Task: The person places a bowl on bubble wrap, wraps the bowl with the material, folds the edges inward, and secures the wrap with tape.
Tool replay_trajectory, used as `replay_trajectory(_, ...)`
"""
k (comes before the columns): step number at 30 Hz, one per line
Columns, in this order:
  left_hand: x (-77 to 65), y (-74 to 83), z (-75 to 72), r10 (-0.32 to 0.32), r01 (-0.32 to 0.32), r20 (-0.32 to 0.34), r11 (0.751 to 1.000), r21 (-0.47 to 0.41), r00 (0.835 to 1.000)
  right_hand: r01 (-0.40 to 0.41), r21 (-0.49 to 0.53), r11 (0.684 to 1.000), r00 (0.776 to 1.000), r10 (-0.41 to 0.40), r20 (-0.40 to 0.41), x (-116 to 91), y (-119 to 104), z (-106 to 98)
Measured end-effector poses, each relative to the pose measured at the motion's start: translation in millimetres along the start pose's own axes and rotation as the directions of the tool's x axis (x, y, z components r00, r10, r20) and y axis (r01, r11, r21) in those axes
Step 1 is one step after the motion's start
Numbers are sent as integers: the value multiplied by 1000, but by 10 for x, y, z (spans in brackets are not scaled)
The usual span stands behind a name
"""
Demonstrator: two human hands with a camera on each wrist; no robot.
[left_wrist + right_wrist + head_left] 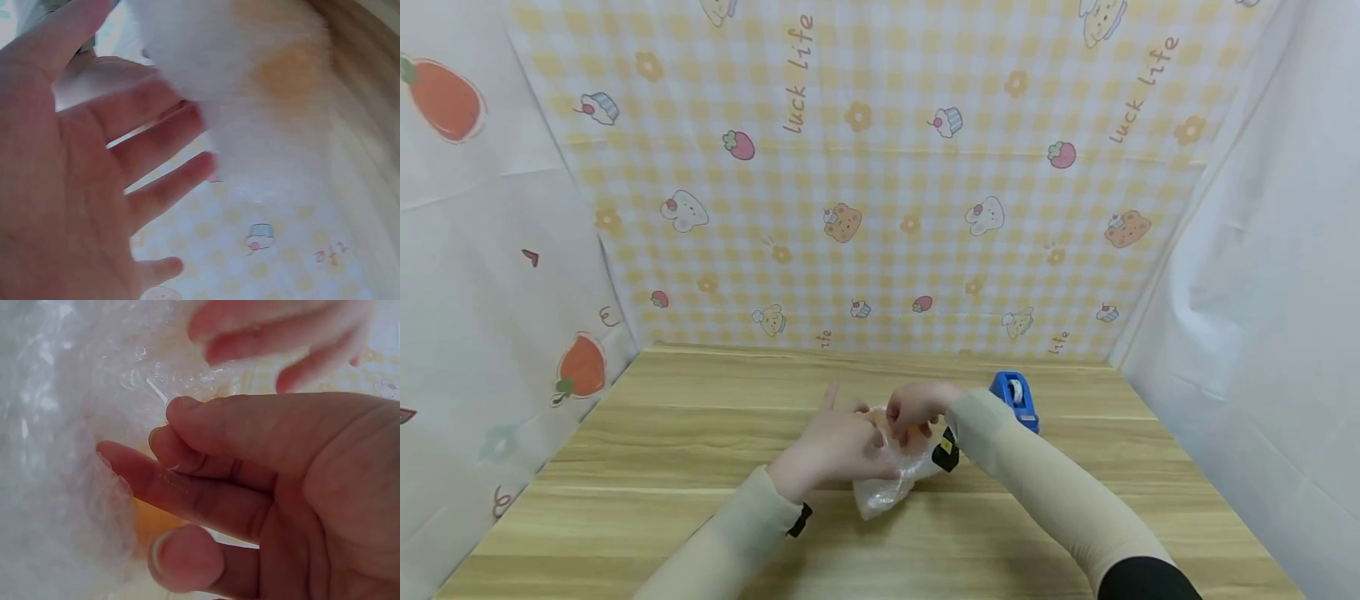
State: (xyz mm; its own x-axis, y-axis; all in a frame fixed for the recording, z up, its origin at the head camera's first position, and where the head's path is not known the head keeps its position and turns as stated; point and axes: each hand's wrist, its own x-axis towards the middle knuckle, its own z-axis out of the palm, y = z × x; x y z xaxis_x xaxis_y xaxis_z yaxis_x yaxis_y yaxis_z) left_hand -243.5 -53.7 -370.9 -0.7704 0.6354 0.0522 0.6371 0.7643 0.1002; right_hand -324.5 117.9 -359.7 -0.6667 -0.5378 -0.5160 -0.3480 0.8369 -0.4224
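A bundle of clear bubble wrap lies at mid-table, with something orange showing blurred through its layers. My left hand is at the bundle's left side. Its fingers are spread and nearly straight, and the fingertips meet the wrap in the left wrist view. Over the far right part of the bundle, my right hand pinches a small strip of clear tape between thumb and index finger. The tape is thin and hard to see, with a toothed edge against a finger. Loose bubble wrap stands close by these fingertips.
A blue tape dispenser stands behind the right forearm, to the right of the bundle. The wooden table ends at a yellow checked cloth at the back, with white cloth hanging on both sides.
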Motion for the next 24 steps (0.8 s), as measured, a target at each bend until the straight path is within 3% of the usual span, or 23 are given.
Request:
replay_trajectory(3,28,-42,62,2,-1,-42,1000,32,999,-31,-37,999,1000,31,0,26,-21,4)
replay_trajectory(9,49,-95,210,-22,24,-57,999,22,998,-71,-74,995,997,72,3,73,-52,27)
replay_trajectory(16,96,-104,275,-32,32,-39,999,2,999,-77,-68,995,996,74,-39,75,-103,73)
replay_trajectory(24,133,-106,334,-54,54,13,998,-16,998,-121,-178,976,986,99,-132,75,-233,148)
